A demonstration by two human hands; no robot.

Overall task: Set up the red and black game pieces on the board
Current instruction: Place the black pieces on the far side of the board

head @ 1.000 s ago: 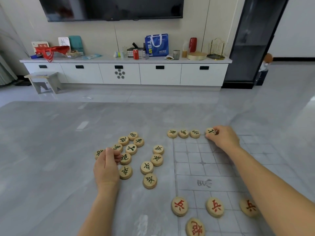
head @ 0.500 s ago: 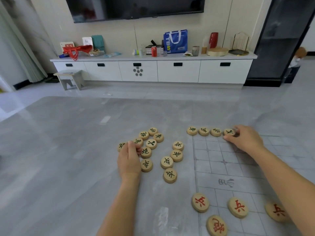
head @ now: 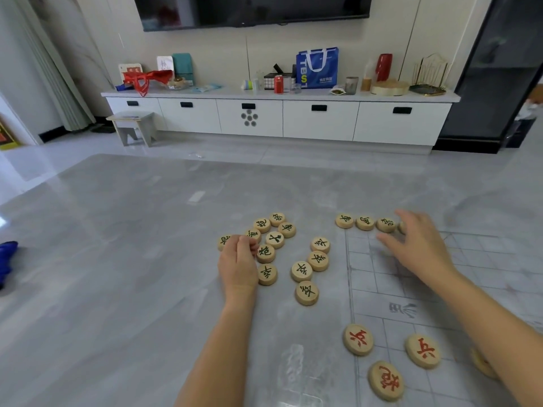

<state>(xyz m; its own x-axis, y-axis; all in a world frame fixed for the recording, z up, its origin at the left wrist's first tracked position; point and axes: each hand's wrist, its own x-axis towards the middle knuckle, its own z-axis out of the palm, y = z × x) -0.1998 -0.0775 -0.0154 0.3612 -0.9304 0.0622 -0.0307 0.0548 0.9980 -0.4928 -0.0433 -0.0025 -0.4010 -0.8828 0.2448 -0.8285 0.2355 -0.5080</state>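
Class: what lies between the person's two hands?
Head view: between left hand and right hand lie round wooden discs with black characters, then the left edge of the grey gridded board.
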